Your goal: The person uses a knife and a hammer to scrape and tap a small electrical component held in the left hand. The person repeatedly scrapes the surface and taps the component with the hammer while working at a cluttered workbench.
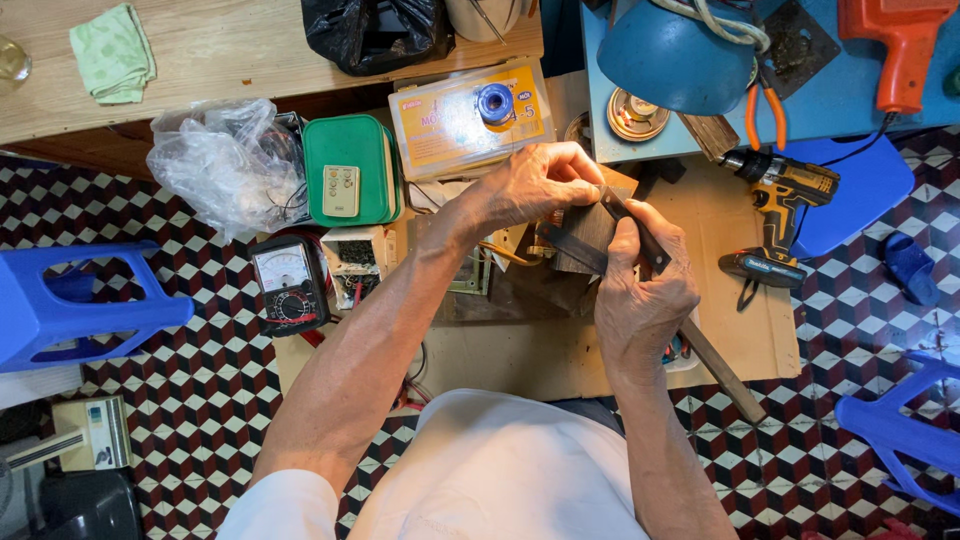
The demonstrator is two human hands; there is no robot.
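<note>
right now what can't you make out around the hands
- Head view: the dark block is mostly covered by the left hand and right hand; its shape is unclear.
- The long flat tool has its working end hidden under the fingers.
- The orange tool is cut off by the top edge.
- The clear plastic bag hides its contents.
- The meter dial is too small to read.
</note>
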